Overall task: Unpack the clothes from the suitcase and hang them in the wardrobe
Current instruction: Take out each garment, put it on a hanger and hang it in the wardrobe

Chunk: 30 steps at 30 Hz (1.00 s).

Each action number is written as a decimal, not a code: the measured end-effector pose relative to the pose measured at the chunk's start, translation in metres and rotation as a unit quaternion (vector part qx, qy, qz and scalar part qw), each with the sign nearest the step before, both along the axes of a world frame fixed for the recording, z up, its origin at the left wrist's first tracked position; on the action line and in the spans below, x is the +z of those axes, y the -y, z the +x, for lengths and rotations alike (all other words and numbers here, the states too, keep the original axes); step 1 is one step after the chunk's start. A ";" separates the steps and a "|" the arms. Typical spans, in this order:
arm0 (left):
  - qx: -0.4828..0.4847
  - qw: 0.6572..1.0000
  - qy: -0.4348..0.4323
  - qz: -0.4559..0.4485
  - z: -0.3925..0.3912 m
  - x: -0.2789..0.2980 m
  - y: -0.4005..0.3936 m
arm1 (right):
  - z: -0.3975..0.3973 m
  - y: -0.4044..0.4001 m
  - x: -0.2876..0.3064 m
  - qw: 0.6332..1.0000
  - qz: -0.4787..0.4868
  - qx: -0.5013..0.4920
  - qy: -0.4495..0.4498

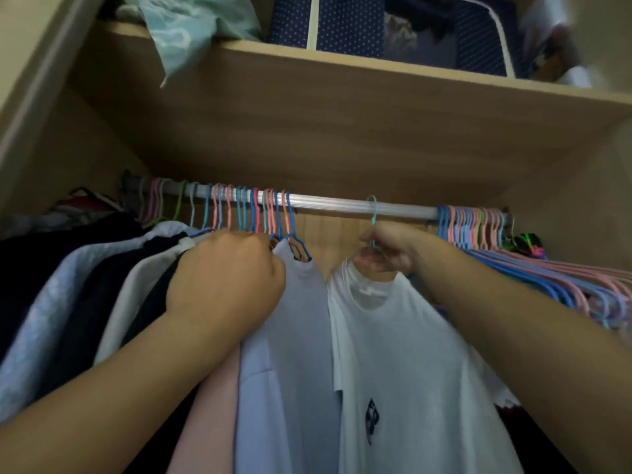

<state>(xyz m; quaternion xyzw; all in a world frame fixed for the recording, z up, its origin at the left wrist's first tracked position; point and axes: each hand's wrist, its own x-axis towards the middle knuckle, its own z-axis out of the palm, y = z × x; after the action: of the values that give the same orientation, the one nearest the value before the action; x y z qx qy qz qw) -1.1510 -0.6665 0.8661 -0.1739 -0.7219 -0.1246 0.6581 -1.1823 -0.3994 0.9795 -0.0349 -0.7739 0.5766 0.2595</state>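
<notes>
White T-shirt (403, 354): one, hanging at about 5 o'clock from the middle of the view, a small dark print on its chest; it is sitting on one teal hanger (373, 213) whose hook is resting over the rail (342, 204).
Right hand (386, 251): one, reaching in from 4 o'clock, its fingers curling around the teal hanger's neck just above the shirt collar.
Left hand (224, 271): one, coming in from 8 o'clock, fingers bunching against the hangers at the edge of the hung clothes; whether it is actually gripping one, I cannot tell.
Pale blue shirt (290, 354): one, hanging just to 9 o'clock of the white T-shirt, touching it.
Hung clothes (85, 285): a packed row running toward 9 o'clock, dark, grey and white pieces; too bunched to count.
Empty hangers (472, 227): a dense bundle of pink and blue ones at 3 o'clock on the rail, too many to count.
Shelf (342, 97): one, lying above the rail at 12 o'clock.
Storage bags (342, 22): navy dotted fabric, seemingly two, sitting on the shelf.
Teal cloth (184, 29): one, drooping over the shelf edge at 11 o'clock.
</notes>
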 end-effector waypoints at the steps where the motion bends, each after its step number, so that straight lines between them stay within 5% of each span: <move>1: -0.005 1.000 0.000 0.003 -0.002 0.000 0.001 | -0.004 -0.004 -0.003 0.999 0.043 -0.016 -0.003; 7: -0.020 1.000 0.007 0.012 -0.004 0.000 0.001 | 0.004 -0.012 -0.013 0.970 0.237 -0.055 -0.016; 19: -0.135 0.976 0.162 0.045 0.020 0.024 0.020 | -0.055 0.129 -0.046 0.967 0.139 0.160 -0.144; 30: -0.062 0.980 0.187 0.037 0.023 0.020 0.057 | -0.047 0.189 -0.049 0.944 0.187 0.224 -0.157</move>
<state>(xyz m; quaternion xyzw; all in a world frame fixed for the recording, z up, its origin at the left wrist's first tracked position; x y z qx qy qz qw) -1.1280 -0.7232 0.8857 -0.1678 -0.8151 -0.2224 0.5080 -1.2289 -0.5886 0.9308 0.2789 -0.8052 0.4632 0.2436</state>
